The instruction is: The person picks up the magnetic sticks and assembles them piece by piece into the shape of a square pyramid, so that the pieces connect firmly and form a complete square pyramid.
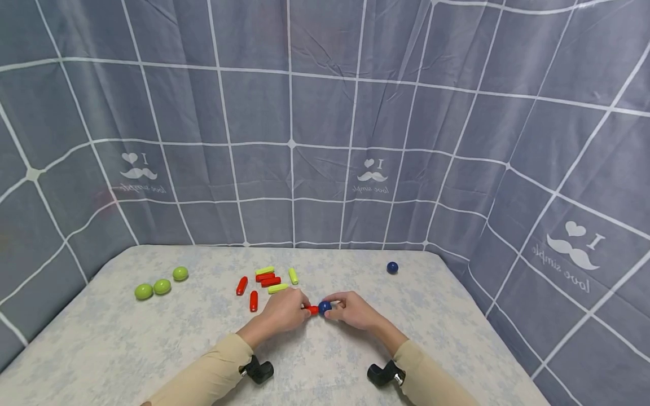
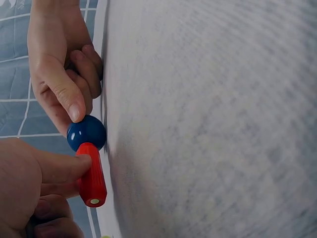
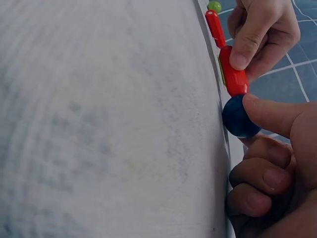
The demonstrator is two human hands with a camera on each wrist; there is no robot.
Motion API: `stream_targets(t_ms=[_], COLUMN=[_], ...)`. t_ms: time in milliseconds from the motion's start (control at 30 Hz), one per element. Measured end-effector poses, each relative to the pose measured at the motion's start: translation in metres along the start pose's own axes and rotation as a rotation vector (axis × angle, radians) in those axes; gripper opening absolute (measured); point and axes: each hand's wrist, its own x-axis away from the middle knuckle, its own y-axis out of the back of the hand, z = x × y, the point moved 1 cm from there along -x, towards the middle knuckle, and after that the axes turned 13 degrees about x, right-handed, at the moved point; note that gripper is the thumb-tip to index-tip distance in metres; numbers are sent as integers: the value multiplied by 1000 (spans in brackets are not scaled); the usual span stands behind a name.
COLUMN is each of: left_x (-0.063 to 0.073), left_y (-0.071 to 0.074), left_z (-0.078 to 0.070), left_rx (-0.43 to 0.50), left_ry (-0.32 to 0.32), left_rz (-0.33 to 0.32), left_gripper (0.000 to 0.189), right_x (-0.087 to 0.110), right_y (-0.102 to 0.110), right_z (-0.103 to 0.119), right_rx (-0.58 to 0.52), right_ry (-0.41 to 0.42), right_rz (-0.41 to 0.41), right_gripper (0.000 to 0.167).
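Note:
My left hand (image 1: pixel 285 309) pinches a short red rod (image 2: pixel 92 178) between thumb and fingers. The rod has ribbed sides and a small pale dot in its end face. A glossy dark blue ball (image 1: pixel 325 307) sits in the pinch of my right hand (image 1: pixel 354 310), thumb on one side and index finger behind. Rod and ball meet end to end, close over the table, as the right wrist view also shows with the ball (image 3: pixel 241 116) against the rod (image 3: pixel 233 72). The other fingers of the right hand are curled under.
On the patterned tablecloth (image 1: pixel 325 361), several red rods (image 1: pixel 253 301) and yellow-green rods (image 1: pixel 293 276) lie beyond my left hand. Three green balls (image 1: pixel 162 286) stand at the left. Another blue ball (image 1: pixel 392 268) is at the back right. A grey checked curtain (image 1: pixel 325 113) surrounds the table.

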Motion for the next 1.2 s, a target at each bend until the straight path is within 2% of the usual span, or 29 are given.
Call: stream_targets(t_ms=[200,400,667,800,967,1200], left_x=[1,4,21,33,48,60], left_y=[0,7,30,43,61,85], left_z=[3,5,11,22,45,75], left_rx=[9,31,82,104,159,230], left_ry=[10,34,67,89,131,190], left_rz=[-16,-36,-152,-211,-260,-337], left_gripper=[13,25,25,23,22,29], right_x=[1,0,1,2,1,-1], right_y=[-1,-1,-1,-3,-3,-3], right_z=[0,-2,-3,-6,-8,-10], right_rx=[-10,-12,-21,-27,-20,1], right_ry=[-10,-30,-66,-67,-65,-54], right_rz=[-16,-35,-44,-38,-33,-42], right_gripper=[39,40,39,40,41,41])
